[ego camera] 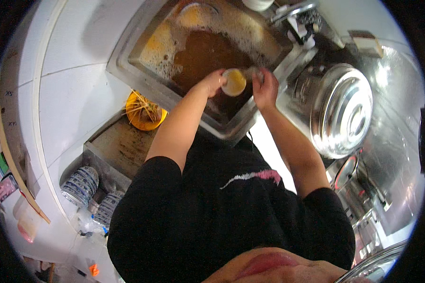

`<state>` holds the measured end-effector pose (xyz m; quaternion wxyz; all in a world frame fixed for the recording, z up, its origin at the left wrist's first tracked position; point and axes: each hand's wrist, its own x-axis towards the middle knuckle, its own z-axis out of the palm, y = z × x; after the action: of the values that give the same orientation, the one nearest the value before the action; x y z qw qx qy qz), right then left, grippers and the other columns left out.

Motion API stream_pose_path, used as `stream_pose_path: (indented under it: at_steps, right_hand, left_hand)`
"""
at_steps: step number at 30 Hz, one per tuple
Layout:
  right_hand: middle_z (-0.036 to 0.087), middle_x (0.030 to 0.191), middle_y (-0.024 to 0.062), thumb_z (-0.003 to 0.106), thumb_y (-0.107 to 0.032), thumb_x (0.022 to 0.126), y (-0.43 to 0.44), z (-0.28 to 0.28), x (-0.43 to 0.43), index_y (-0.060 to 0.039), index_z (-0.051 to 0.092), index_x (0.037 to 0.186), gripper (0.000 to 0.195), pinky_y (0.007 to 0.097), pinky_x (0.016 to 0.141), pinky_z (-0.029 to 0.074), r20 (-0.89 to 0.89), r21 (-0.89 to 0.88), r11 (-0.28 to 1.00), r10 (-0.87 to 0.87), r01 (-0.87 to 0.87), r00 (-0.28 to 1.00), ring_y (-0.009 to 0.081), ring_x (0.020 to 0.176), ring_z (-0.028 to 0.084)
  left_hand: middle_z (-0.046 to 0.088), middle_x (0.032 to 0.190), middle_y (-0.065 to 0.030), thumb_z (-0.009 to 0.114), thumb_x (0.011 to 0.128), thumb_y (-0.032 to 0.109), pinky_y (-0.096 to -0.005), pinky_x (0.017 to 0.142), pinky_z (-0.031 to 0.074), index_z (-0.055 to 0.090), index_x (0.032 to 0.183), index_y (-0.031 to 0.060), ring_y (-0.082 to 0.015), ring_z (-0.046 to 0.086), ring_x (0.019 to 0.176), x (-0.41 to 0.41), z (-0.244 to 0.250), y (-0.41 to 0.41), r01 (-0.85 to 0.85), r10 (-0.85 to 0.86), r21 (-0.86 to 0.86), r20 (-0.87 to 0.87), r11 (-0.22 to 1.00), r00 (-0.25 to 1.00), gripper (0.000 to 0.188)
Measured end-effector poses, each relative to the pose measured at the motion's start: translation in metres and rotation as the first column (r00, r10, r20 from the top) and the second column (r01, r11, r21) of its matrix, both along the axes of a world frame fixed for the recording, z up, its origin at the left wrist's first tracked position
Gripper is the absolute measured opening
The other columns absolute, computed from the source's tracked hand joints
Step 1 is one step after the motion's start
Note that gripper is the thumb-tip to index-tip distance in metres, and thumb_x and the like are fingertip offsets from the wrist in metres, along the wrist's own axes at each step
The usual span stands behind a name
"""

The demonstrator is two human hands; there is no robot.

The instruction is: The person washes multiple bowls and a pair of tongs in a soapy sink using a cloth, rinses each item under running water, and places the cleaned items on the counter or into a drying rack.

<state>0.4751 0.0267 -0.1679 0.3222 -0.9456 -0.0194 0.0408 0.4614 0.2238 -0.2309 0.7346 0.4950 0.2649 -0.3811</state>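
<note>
My left hand grips the rim of a small round bowl, pale with a yellowish inside. The bowl is tilted above brown water in a stainless steel sink. Just right of the bowl is my right hand, its fingers bent around a small grey object. That object is blurred, so its kind is unclear. White foam floats along the far and left sides of the water, and a round dish lies partly under the foam at the back.
A faucet reaches over the sink's back right corner. To the right stands a large steel pot with a shiny lid. At lower left are a yellow basin holding wooden skewers and stacks of patterned bowls. White bowls sit behind the sink.
</note>
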Motion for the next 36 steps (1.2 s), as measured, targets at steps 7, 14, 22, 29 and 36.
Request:
stream_pose_path:
  at_steps: [7, 14, 22, 29, 36]
  right_hand:
    - [0.062, 0.106, 0.0215, 0.057, -0.030, 0.085, 0.094, 0.016, -0.003, -0.0073, 0.059, 0.112, 0.035, 0.0411, 0.086, 0.046, -0.093, 0.268, 0.962, -0.020, 0.044, 0.996, 0.0381, 0.099, 0.060]
    - [0.063, 0.096, 0.0164, 0.062, -0.016, 0.068, 0.066, 0.016, 0.019, -0.0061, 0.065, 0.095, 0.029, 0.0420, 0.080, 0.048, -0.147, 0.110, 0.833, 0.553, -0.542, 0.820, 0.0369, 0.091, 0.059]
    - [0.059, 0.099, 0.0202, 0.059, -0.008, 0.068, 0.108, 0.010, 0.015, -0.0014, 0.062, 0.102, 0.035, 0.0433, 0.087, 0.046, 0.081, 0.258, 0.869, 0.416, -0.423, 0.906, 0.0386, 0.095, 0.056]
    - [0.060, 0.108, 0.0192, 0.058, -0.017, 0.073, 0.124, 0.025, 0.036, -0.0023, 0.063, 0.089, 0.022, 0.0435, 0.082, 0.049, -0.139, -0.339, 0.855, 0.366, -0.391, 0.920, 0.0349, 0.101, 0.059]
    - [0.062, 0.096, 0.0239, 0.059, -0.021, 0.075, 0.116, 0.031, 0.048, -0.0016, 0.066, 0.090, 0.026, 0.0467, 0.075, 0.049, -0.227, 0.192, 0.942, 0.316, -0.276, 0.921, 0.0415, 0.090, 0.060]
  left_hand:
    - [0.057, 0.117, -0.0130, 0.044, 0.091, 0.054, -0.0491, 0.092, 0.042, 0.053, 0.121, 0.0088, -0.0311, 0.055, 0.104, 0.010, 0.043, -0.028, -0.623, 0.606, -0.270, -0.153, 0.734, 0.781, 0.055]
    - [0.060, 0.112, -0.0100, 0.036, 0.093, 0.056, -0.0481, 0.087, 0.047, 0.055, 0.117, 0.0109, -0.0298, 0.057, 0.104, 0.007, 0.045, 0.014, -0.496, 0.463, -0.358, -0.181, 0.791, 0.868, 0.055]
    - [0.062, 0.106, -0.0083, 0.035, 0.095, 0.051, -0.0435, 0.086, 0.048, 0.060, 0.108, 0.0117, -0.0265, 0.059, 0.098, 0.010, 0.057, 0.029, -0.643, 0.552, -0.471, -0.335, 0.604, 0.763, 0.048]
    - [0.059, 0.115, -0.0089, 0.041, 0.096, 0.046, -0.0415, 0.090, 0.045, 0.055, 0.117, 0.0088, -0.0256, 0.056, 0.104, 0.023, 0.051, 0.020, -0.653, 0.683, -0.288, 0.005, 0.700, 0.730, 0.045]
    - [0.057, 0.112, -0.0086, 0.044, 0.097, 0.039, -0.0369, 0.085, 0.047, 0.051, 0.121, 0.0083, -0.0230, 0.055, 0.104, 0.029, 0.063, 0.025, -0.539, 0.591, -0.319, 0.091, 0.780, 0.801, 0.040]
